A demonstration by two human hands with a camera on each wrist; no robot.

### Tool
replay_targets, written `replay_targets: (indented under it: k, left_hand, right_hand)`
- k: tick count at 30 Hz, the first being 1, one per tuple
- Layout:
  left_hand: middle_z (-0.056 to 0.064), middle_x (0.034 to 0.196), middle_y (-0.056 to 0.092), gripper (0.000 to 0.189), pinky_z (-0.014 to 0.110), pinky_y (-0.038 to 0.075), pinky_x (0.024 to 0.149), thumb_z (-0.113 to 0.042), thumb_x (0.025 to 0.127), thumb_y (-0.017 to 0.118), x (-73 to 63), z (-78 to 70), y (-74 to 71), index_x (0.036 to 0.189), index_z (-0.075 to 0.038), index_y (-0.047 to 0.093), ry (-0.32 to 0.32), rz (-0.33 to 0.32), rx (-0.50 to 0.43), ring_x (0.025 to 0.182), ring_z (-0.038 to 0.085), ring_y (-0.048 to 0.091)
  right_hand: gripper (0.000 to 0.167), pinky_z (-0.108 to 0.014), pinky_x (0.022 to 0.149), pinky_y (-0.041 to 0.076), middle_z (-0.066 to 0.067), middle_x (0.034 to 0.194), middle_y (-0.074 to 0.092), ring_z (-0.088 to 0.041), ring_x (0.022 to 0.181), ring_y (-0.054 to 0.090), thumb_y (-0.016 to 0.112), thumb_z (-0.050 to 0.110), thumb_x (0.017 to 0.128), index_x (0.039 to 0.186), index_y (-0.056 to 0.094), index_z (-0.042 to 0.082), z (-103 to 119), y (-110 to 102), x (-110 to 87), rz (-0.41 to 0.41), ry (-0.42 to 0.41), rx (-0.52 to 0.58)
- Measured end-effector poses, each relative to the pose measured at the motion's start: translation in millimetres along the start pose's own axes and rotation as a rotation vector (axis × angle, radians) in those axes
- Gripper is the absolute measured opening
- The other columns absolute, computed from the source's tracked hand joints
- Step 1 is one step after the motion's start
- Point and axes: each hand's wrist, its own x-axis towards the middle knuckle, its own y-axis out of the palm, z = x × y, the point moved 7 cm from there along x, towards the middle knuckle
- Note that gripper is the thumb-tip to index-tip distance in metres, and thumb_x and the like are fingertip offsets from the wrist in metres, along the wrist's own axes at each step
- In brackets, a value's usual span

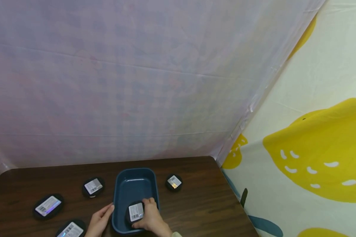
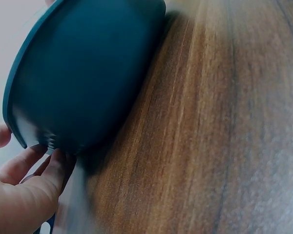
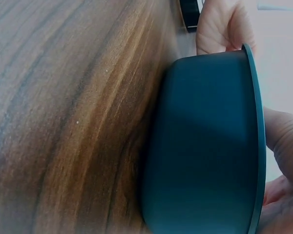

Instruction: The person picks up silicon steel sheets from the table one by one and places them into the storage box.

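Note:
A deep blue rectangular plastic tray point(image 1: 135, 174) with rounded corners stands on the brown table. Inside its near end is a round black disc point(image 1: 127, 215) bearing a white barcode label. My right hand point(image 1: 151, 217) reaches over the right rim and grips that disc, thumb at the near side and fingers at the far side. At the tray's left side my left hand point(image 1: 99, 221) holds the rim. In the left wrist view, several fingertips point(image 2: 56, 158) of that hand touch the outer wall. The tray's wall point(image 3: 205, 136) hides the disc in the right wrist view.
Left of the tray lie more labelled black discs: one near its far half point(image 1: 93, 187), one farther left point(image 1: 48, 206), and one close to my left hand point(image 1: 72, 229). Another disc point(image 1: 174, 183) lies right of the tray. A pale curtain point(image 1: 121, 98) hangs behind the wood-grain table point(image 1: 201, 197).

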Motion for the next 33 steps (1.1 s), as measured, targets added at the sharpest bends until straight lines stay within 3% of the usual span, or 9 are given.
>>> replay_targets:
  k: [17, 22, 25, 28, 33]
  left_hand:
    - [0.031, 0.134, 0.040, 0.055, 0.055, 0.031, 0.103, -0.027, 0.098, 0.042, 0.1, -1.5, 0.4, 0.132, 0.016, 0.040, -0.013, 0.006, -0.023, 0.126, 0.046, 0.036]
    - [0.031, 0.133, 0.042, 0.053, 0.054, 0.033, 0.103, -0.026, 0.099, 0.042, 0.4, -1.9, 0.6, 0.131, 0.016, 0.041, -0.001, 0.008, 0.002, 0.125, 0.045, 0.038]
    - [0.031, 0.132, 0.043, 0.051, 0.054, 0.034, 0.102, -0.024, 0.099, 0.042, 0.2, -1.5, 0.5, 0.130, 0.016, 0.042, 0.011, 0.007, 0.018, 0.125, 0.044, 0.039]
    - [0.032, 0.132, 0.043, 0.051, 0.054, 0.034, 0.102, -0.024, 0.099, 0.043, 0.3, -0.9, 0.0, 0.130, 0.016, 0.042, 0.012, 0.003, 0.026, 0.124, 0.045, 0.039]
    - [0.032, 0.132, 0.043, 0.052, 0.054, 0.034, 0.102, -0.025, 0.098, 0.043, 0.9, -0.5, -0.7, 0.130, 0.016, 0.042, 0.009, -0.002, 0.026, 0.124, 0.045, 0.039]
  right_hand:
    - [0.078, -0.022, 0.073, 0.050, -0.003, 0.093, 0.047, -0.017, 0.083, 0.051, 0.094, 0.027, 0.047, 0.109, 0.055, 0.000, 5, -1, 0.5, 0.012, -0.043, -0.054]
    - [0.087, -0.023, 0.079, 0.050, -0.006, 0.100, 0.048, -0.021, 0.091, 0.052, 0.095, 0.029, 0.046, 0.116, 0.053, -0.003, 4, 0, -0.9, -0.005, -0.070, -0.051]
    - [0.091, -0.025, 0.085, 0.049, -0.008, 0.107, 0.049, -0.022, 0.098, 0.052, 0.094, 0.030, 0.049, 0.122, 0.051, -0.004, 1, 1, -1.1, -0.015, -0.075, 0.004]
    - [0.086, -0.025, 0.087, 0.049, -0.010, 0.110, 0.051, -0.021, 0.100, 0.054, 0.091, 0.030, 0.054, 0.121, 0.052, -0.006, 2, -2, -0.9, -0.092, -0.151, 0.058]
    - [0.067, -0.029, 0.084, 0.051, -0.013, 0.105, 0.059, -0.020, 0.095, 0.059, 0.087, 0.025, 0.061, 0.113, 0.058, -0.005, 6, -24, -4.1, -0.358, -0.342, 0.107]
